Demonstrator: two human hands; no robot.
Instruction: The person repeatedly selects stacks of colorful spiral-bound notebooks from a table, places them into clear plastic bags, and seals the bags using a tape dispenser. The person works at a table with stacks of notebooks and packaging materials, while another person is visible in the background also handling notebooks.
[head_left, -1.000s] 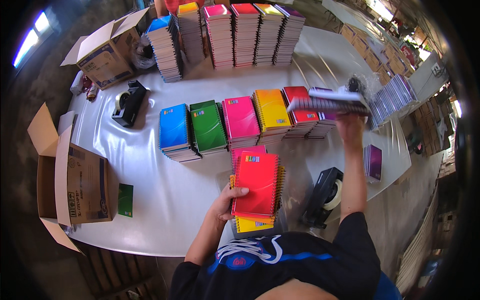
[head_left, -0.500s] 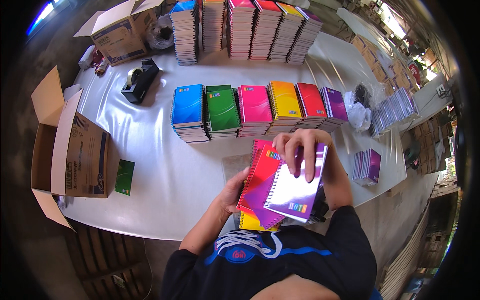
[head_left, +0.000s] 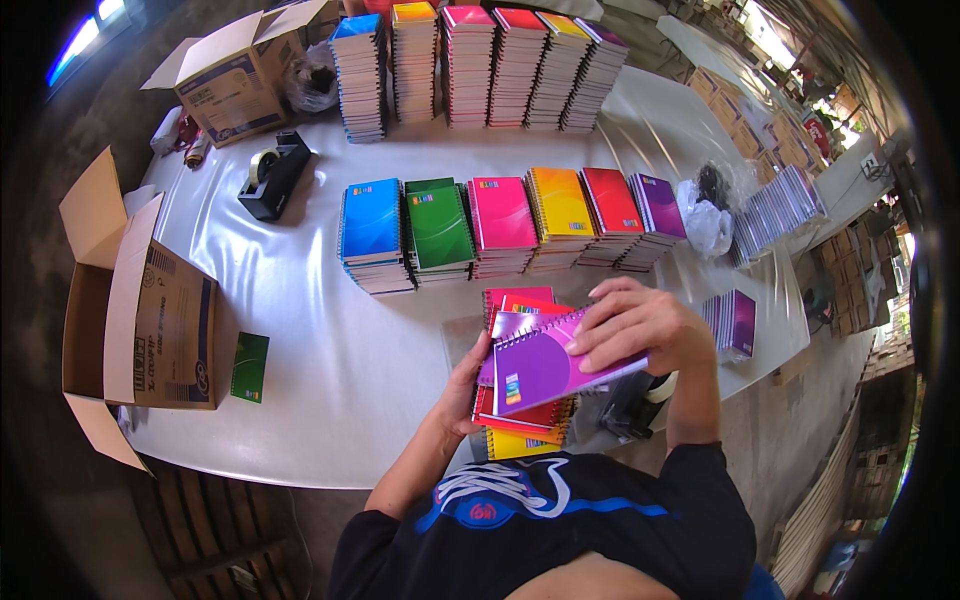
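Note:
A purple spiral notebook point(head_left: 535, 370) lies tilted across the front of me, its wire binding along the upper edge. My right hand point(head_left: 635, 325) grips it at its right end, thumb and fingers closed on the cover. Beneath it are a red notebook point(head_left: 548, 415), another purple one partly covered, a pink notebook point(head_left: 518, 296) and a yellow notebook point(head_left: 512, 443). My left hand point(head_left: 468, 392) is closed around the left side of this loose pile, its fingers partly hidden under the notebooks.
Beyond my hands stand notebook stacks: blue point(head_left: 372, 220), green point(head_left: 440, 225), pink point(head_left: 503, 215), yellow, red and purple. Taller stacks point(head_left: 470, 80) line the far side. Open cartons point(head_left: 175, 325), a green notebook point(head_left: 249, 367), a tape dispenser point(head_left: 274, 178) and another dispenser point(head_left: 628, 405) surround them.
My right hand has turned the purple notebook so its binding runs along the upper edge instead of the left. The glare has left its cover. My left hand keeps its hold on the pile.

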